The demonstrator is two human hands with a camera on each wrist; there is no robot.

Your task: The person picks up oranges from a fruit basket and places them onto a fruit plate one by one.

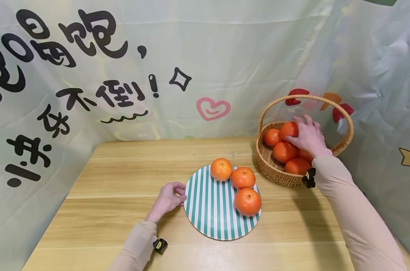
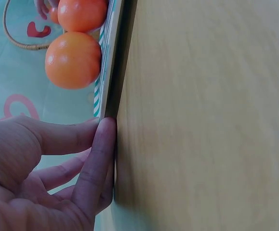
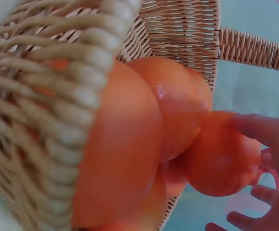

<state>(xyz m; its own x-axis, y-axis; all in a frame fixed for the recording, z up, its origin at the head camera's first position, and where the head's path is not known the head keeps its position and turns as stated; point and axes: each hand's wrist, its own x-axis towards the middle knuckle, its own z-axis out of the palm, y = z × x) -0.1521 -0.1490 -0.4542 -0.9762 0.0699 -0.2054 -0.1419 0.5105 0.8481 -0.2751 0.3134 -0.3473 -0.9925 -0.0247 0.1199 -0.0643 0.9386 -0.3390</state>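
A round plate [image 1: 205, 210] with green and white stripes lies on the table, three round orange fruits [image 1: 247, 202] along its right side. At its left rim my left hand [image 1: 169, 197] pinches the edge between thumb and fingers, seen close up in the left wrist view. Deeper-orange fruits [image 1: 285, 152] fill much of a wicker basket [image 1: 276, 175]. Over them, my right hand [image 1: 310, 137] holds the topmost orange fruit [image 3: 223, 154] between thumb and forefinger; its other fingers spread away from the fruit. The fruit's far side is partly hidden.
The basket's tall handle [image 1: 306, 96] arches over the fruit and my right hand. A printed cloth [image 1: 157, 45] hangs behind and beside the wooden table [image 1: 116, 177]. Each wrist carries a small black device [image 1: 160, 245].
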